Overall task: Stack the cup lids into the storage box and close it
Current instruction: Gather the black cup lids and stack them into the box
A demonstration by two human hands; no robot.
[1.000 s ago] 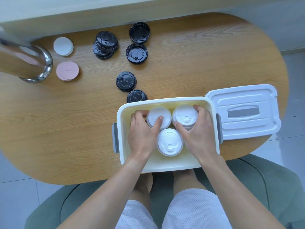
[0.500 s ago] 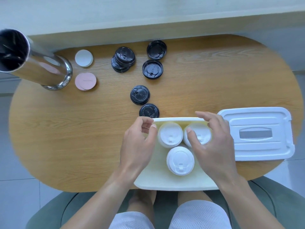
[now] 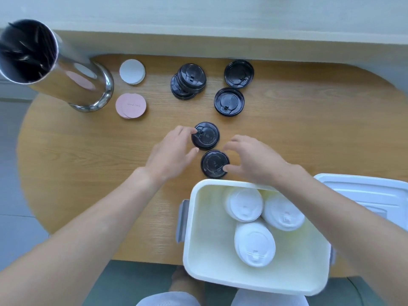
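Both hands reach over the wooden table (image 3: 72,151) beyond the far rim of the storage box (image 3: 209,250), each at a black cup lid. The left hand (image 3: 171,151) lies at the left edge of the farther black lid (image 3: 206,136), fingertips curled onto its rim and thumb touching its near edge; whether the lid is lifted or only touched cannot be told. The right hand (image 3: 254,159) hovers beside the nearer black lid (image 3: 214,163), which lies just past the box's far wall; its fingers arch loosely and the thumb tip meets the lid's right edge, with no firm hold visible. The two lids sit close together, one behind the other, between the hands. Inside the open box stand three stacks of white lids (image 3: 246,204), two at the far side and one nearer. The box's white cover (image 3: 371,193) lies on the table to the right, partly hidden by the right forearm. Farther back rest a stack of black lids (image 3: 189,80) and two single upturned black lids (image 3: 238,74), well apart from both hands. At the far left are a tilted-looking metal cylinder (image 3: 66,69), a white round disc (image 3: 132,71) and pink round discs (image 3: 130,105).
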